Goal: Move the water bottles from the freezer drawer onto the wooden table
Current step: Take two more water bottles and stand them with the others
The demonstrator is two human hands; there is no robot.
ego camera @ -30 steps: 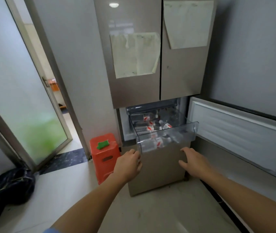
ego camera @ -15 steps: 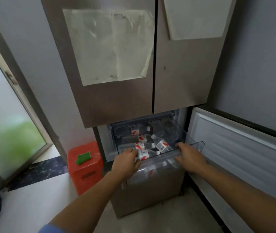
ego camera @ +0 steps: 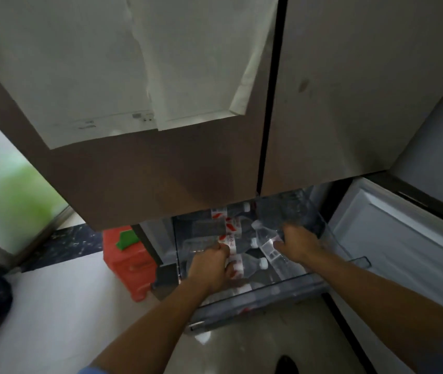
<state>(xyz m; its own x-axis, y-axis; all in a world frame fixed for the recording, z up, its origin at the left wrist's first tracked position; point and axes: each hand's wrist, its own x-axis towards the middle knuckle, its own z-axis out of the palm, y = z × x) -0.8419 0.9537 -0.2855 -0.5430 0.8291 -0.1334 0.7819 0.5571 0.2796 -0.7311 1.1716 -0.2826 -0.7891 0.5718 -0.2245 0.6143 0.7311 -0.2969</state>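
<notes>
Both grips have moved off the freezer drawer's (ego camera: 255,296) front rim and down into it; the camera has also closed in, so the drawer sits low in view under the fridge's upper doors (ego camera: 350,103).

- Left grip (ego camera: 211,267): fingers curled over a red-labelled water bottle (ego camera: 247,265) lying on its side near the drawer's front-left corner, cap toward the drawer's right. The thumb wraps the label. Looks like a hold, though the fingertips are hidden.
- Right grip (ego camera: 297,242): fingers wrapped round a second water bottle (ego camera: 266,245) in the drawer's right half. It is tilted, cap up toward the drawer's back-left. My read is that it's already being tipped out of the pile.
- Remaining bottles (ego camera: 228,225): stacked on their sides across the drawer's middle and back, all inside the drawer.

Why one per grip: the bottles lie loose and overlapping, so a mid-body wrap on the top layer avoids dragging neighbours. The drawer is pulled well forward for top access, and the freezer door (ego camera: 404,252) is swung open to the drawer's right.

The tabletop isn't in view. An orange stool (ego camera: 131,265) stands left of the drawer.

Next: lift both clear of the front rim. Risk: cold bottles may slip.
</notes>
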